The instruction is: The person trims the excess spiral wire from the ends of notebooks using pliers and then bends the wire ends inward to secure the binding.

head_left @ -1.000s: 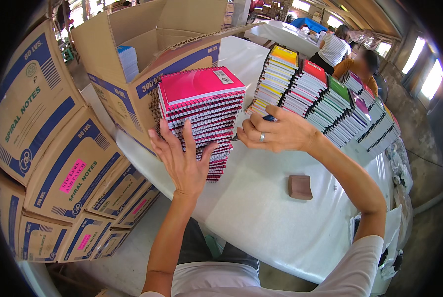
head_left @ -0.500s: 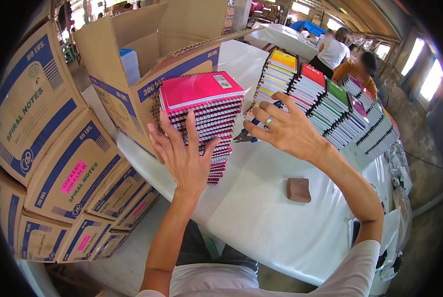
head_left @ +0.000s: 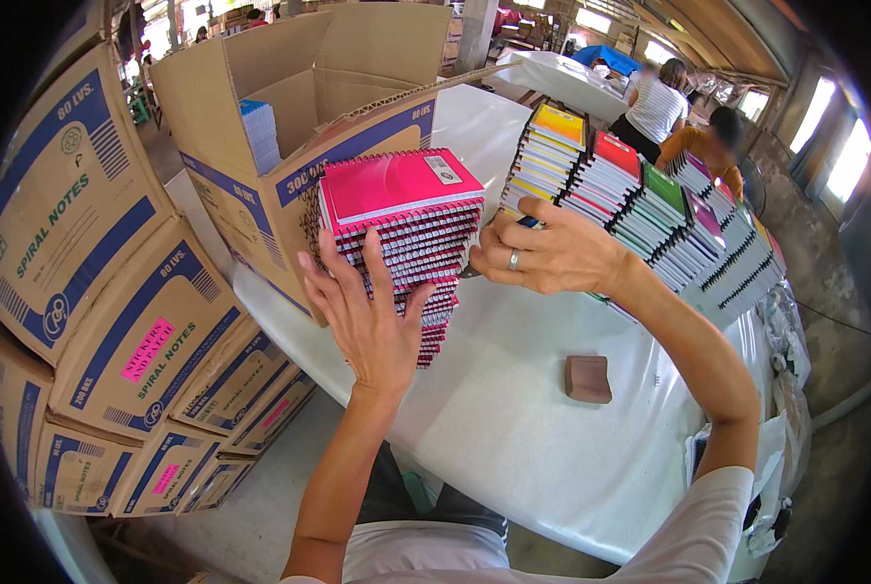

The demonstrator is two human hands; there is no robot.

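Note:
A tall stack of pink spiral notebooks (head_left: 401,209) stands on the white table (head_left: 513,409), leaning a little. My left hand (head_left: 367,316) presses flat against the stack's near side, fingers spread. My right hand (head_left: 552,255), with a ring on one finger, touches the stack's right edge with curled fingers and seems to pinch something small and dark. Neither hand lifts the stack.
An open cardboard box (head_left: 299,127) with blue notebooks inside stands behind the stack. Sealed cartons (head_left: 134,331) are piled on the left. Rows of coloured notebook stacks (head_left: 650,209) run along the table's right. A small brown block (head_left: 587,378) lies on the table. Two people (head_left: 679,117) are at the far end.
Both hands have shifted slightly along the pink stack; the right hand dropped lower against its right edge. The stack stays in place.

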